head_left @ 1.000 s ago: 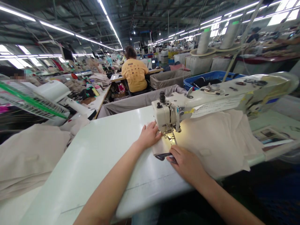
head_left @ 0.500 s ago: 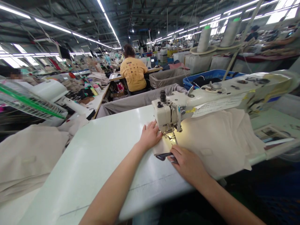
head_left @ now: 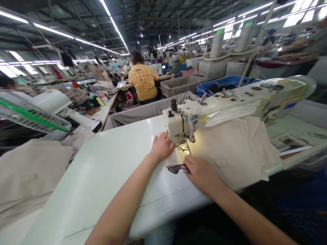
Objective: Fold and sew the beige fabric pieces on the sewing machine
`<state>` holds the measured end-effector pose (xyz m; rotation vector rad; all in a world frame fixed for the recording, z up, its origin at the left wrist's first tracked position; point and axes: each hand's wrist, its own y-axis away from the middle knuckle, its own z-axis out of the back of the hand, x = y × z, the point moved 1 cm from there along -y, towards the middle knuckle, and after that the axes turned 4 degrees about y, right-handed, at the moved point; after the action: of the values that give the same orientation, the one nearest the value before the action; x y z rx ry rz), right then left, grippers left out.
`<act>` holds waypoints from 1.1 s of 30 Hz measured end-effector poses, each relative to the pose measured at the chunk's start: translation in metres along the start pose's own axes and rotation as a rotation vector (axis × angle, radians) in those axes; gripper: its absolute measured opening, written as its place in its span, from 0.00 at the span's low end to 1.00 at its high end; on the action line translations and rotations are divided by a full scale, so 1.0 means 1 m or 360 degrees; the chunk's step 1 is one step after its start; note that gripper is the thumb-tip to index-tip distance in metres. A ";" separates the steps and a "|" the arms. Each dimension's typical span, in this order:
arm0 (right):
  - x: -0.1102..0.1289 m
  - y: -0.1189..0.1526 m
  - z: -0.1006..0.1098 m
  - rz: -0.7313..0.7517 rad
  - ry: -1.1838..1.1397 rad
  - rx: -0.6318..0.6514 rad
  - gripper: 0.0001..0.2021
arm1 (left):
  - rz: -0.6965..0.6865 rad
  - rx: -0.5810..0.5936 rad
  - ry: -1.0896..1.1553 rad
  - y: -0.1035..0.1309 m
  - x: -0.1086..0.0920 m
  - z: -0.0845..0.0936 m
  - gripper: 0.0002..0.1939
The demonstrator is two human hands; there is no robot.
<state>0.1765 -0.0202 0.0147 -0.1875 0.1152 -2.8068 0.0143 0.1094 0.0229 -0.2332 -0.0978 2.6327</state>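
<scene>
The beige fabric [head_left: 230, 149] lies on your sewing table [head_left: 120, 163], between and beyond your two hands, running under the presser foot [head_left: 185, 148] of the sewing machine [head_left: 224, 102]. Your left hand [head_left: 161, 148] rests palm down along the left edge of the narrow part in front of the needle area, fingers extended and only slightly apart, close beside the machine head. Your right hand [head_left: 200, 170] sits on the near side, just below the presser foot, with its fingers curled in and closed on a dark-handled tool [head_left: 175, 169] whose handle sticks out toward your left, along the near edge of the cloth. The tool's working end is hidden, so you cannot tell its exact kind from here. The broad part of the fabric spreads out to the right of your right hand, under the machine arm.

The fabric is plain and matt, smooth near the needle and softly creased farther right, where several edges overlap unevenly. A small rectangular patch [head_left: 220, 162] of the same colour shows on its surface. Yellowish light falls on the cloth around the presser foot. More beige cloth [head_left: 35, 166] lies in a folded pile at your far left.
</scene>
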 end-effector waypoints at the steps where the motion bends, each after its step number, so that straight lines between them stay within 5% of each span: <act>1: 0.000 0.000 0.001 -0.0001 0.0009 0.0017 0.07 | -0.0007 -0.0020 -0.0013 0.002 -0.002 0.001 0.15; 4: 0.000 0.002 0.005 0.0007 0.0007 0.0064 0.08 | -0.0062 -0.0147 -0.0047 0.017 -0.011 0.003 0.12; 9: 0.000 0.007 0.007 0.0016 0.0019 0.0117 0.09 | -0.0646 -0.0069 0.0255 0.067 -0.031 0.001 0.11; 13: 0.000 0.008 0.006 0.0014 0.0040 0.0122 0.09 | -0.0857 -0.0061 0.0306 0.086 -0.033 0.004 0.13; 33: -0.002 -0.017 0.011 -0.0043 -0.0023 0.0084 0.14 | -0.0787 0.0012 0.0341 0.044 -0.004 0.008 0.17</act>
<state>0.1740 -0.0038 0.0267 -0.1979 0.0358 -2.8312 -0.0047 0.0688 0.0262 -0.4271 -0.0629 2.1036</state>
